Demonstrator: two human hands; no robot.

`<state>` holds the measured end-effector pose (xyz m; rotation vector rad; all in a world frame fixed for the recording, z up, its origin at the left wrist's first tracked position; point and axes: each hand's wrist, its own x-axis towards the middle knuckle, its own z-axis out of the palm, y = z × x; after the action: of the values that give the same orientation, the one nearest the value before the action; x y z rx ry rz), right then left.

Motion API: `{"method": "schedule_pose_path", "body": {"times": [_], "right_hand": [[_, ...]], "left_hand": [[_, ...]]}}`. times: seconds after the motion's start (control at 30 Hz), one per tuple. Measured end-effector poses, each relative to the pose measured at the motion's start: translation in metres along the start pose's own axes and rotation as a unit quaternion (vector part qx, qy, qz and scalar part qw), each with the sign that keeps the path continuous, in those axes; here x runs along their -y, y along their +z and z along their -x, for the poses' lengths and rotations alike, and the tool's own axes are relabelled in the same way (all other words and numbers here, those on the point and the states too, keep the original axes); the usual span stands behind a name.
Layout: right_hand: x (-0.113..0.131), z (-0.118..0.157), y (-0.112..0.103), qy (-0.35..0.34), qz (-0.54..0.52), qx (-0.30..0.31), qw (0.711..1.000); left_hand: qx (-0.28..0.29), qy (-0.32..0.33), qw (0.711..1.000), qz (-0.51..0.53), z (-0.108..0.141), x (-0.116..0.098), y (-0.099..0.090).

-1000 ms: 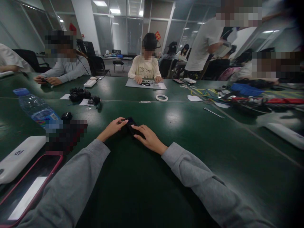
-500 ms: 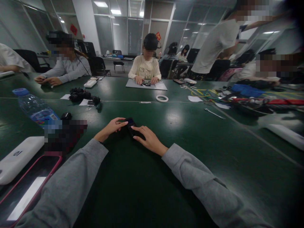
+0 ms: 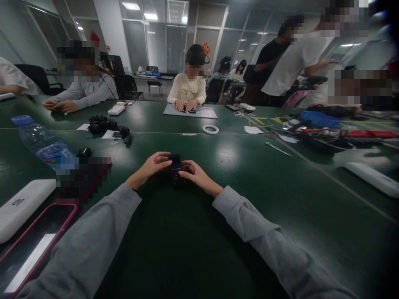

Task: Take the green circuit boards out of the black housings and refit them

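Basically, small black device [image 3: 176, 177] sits at mid-frame just left of centre, on or just over the green table [image 3: 162, 236]; can't tell if its underside touches. Dark screen end points up-frame and the face with small marks is turned up, probably so it can be read from the wearer's side. Left hand [image 3: 149, 170] has thumb and fingers at the device's upper left corner, thumb by the screen edge, likely to steady that end without covering much of it. Right hand [image 3: 201, 179] grips the lower right side, thumb on the face, fingers bent by the edge, so the hold looks shared from both sides; exact finger contact underneath is hidden. Forearms angle in from both lower corners, which seems to keep the device central. Farther out: small dark case [image 3: 84, 152], clear bottle with blue cap [image 3: 21, 120], white block [image 3: 21, 207] and red-rimmed phone [image 3: 34, 245] lie along the left side, probably parked there to leave arm room. Up-frame, black bundle [image 3: 102, 124] lies partly over paper, white ring [image 3: 210, 132] lies flat near the table seam, metal wrench [image 3: 278, 148] lies right of that. Across the table, a person [image 3: 187, 89] works over a grey board [image 3: 204, 113], likely placed as a work surface. Cable pile at right, blurred.
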<state>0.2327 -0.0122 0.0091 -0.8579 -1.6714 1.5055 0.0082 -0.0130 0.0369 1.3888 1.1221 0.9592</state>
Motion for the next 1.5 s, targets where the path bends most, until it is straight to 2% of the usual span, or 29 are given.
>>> {"method": "schedule_pose_path", "body": {"times": [0.13,0.27,0.57,0.83,1.0,1.5], "right_hand": [[0.003,0.001,-0.001,0.001,-0.067,-0.039,0.997],[0.000,0.000,-0.003,-0.005,-0.093,-0.078,0.993],[-0.002,-0.001,-0.006,0.002,-0.079,-0.067,0.995],[-0.002,-0.002,-0.002,-0.008,-0.088,-0.067,0.994],[-0.004,-0.001,-0.004,0.010,-0.076,-0.050,0.996],[0.003,0.004,0.004,0.004,-0.053,-0.071,0.996]], "left_hand": [[-0.014,-0.011,1.000,-0.008,-0.001,0.005,0.002],[0.031,-0.044,0.998,-0.019,0.000,0.008,0.008],[0.023,-0.041,0.999,-0.010,0.004,0.006,0.016],[0.014,0.007,0.999,0.037,0.002,0.014,0.018],[0.007,0.003,0.999,0.033,0.003,0.012,0.018],[0.020,-0.002,0.999,0.035,0.002,0.015,0.016]]}}
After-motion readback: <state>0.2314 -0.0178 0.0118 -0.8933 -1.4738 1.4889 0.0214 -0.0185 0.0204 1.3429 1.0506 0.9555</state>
